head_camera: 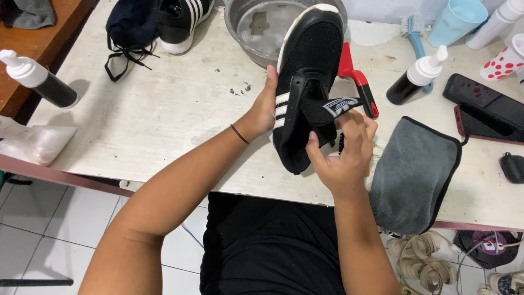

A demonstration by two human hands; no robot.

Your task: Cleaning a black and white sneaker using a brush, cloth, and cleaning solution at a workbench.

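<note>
A black mesh sneaker [307, 60] with white side stripes and a white sole is held up over the table's front edge, toe pointing away. My left hand [263, 108] grips its left side at the stripes. My right hand [344, 153] holds the heel end from below, thumb pressed at the shoe's opening, beside the pulled-out tongue [333, 107]. A red-handled brush [357, 82] lies on the table just behind my right hand, partly hidden by the shoe.
A metal basin [248, 33] of soapy water stands behind the shoe, a second black sneaker [180, 22] and loose laces [123, 57] at back left. Pump bottles [417, 79] [38, 79], a grey cloth [412, 175], a phone [486, 106], a blue brush [415, 33] and cups [456, 22] lie around.
</note>
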